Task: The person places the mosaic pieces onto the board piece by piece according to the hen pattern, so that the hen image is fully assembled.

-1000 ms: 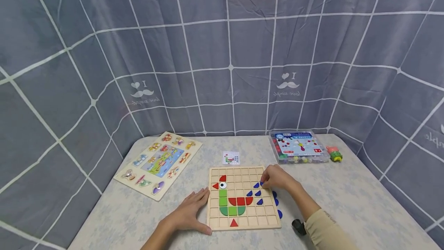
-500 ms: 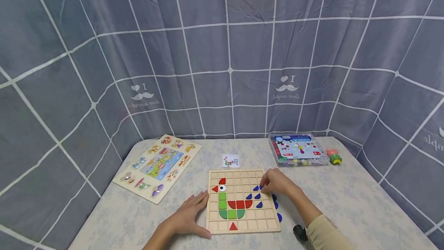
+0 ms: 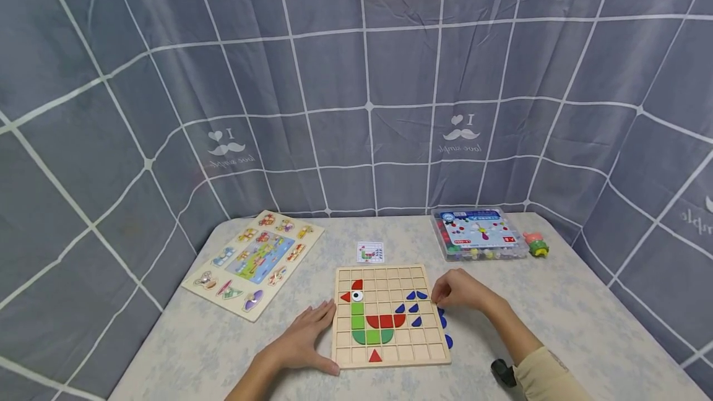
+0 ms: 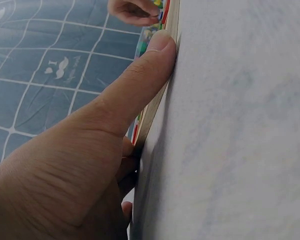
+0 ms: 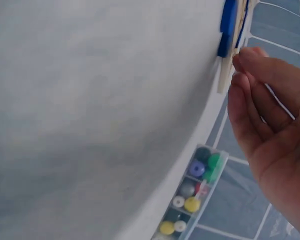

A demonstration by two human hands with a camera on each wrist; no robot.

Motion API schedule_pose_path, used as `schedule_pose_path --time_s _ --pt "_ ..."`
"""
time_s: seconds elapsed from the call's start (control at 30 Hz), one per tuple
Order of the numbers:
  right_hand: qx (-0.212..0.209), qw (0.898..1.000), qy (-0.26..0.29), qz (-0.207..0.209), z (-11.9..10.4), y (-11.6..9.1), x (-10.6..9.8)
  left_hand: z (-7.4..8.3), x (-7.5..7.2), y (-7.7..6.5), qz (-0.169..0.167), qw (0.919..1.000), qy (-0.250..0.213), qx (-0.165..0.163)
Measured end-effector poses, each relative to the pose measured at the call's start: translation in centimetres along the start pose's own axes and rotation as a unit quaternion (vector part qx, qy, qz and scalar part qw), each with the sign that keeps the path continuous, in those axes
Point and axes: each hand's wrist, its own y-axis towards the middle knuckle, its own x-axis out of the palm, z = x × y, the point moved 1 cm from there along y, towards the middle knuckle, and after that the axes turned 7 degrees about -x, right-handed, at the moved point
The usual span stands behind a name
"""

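In the head view, a square wooden grid board (image 3: 395, 351) lies on the table, with red, green and blue pieces laid as a bird and a round eye piece (image 3: 357, 296). My left hand (image 3: 303, 339) rests at its left edge, fingers extended, thumb against the near corner; the left wrist view shows the thumb (image 4: 140, 75) on the board's side. My right hand (image 3: 462, 289) is beside the right edge, fingers loosely bent; no piece shows between its fingertips in the right wrist view. Several small blue pieces (image 3: 413, 308) sit in the board's right cells.
Blue half-round pieces (image 3: 449, 341) lie along the board's right edge. A pattern card (image 3: 370, 252) lies behind it. A picture puzzle (image 3: 253, 265) is at left, a clear bead box (image 3: 479, 235) and small toy (image 3: 536, 244) at back right. A black object (image 3: 503, 373) is by the right sleeve.
My right hand has drawn back to the right from the board's cells, uncovering a blue piece in the upper right. The left hand stays at the board's left edge.
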Motion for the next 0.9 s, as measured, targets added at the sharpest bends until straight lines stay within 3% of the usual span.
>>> schedule_pose_path --time_s 0.2,0.5,0.73,0.9 --pt "-0.017 1.000 0.009 -0.016 0.4 -0.6 0.4 -0.1 0.0 -0.1 0.000 1.0000 0.004 0.001" --pt "0.001 1.000 0.006 -0.027 0.2 -0.7 0.4 -0.1 -0.2 -0.2 0.004 1.0000 0.000 0.000" --pt "0.041 0.999 -0.016 -0.021 0.5 -1.1 0.2 0.0 -0.1 -0.1 0.002 1.0000 0.001 -0.001" --pt "0.033 0.999 -0.014 -0.026 0.8 -1.4 0.1 0.1 -0.1 -0.1 0.001 1.0000 -0.001 -0.003"
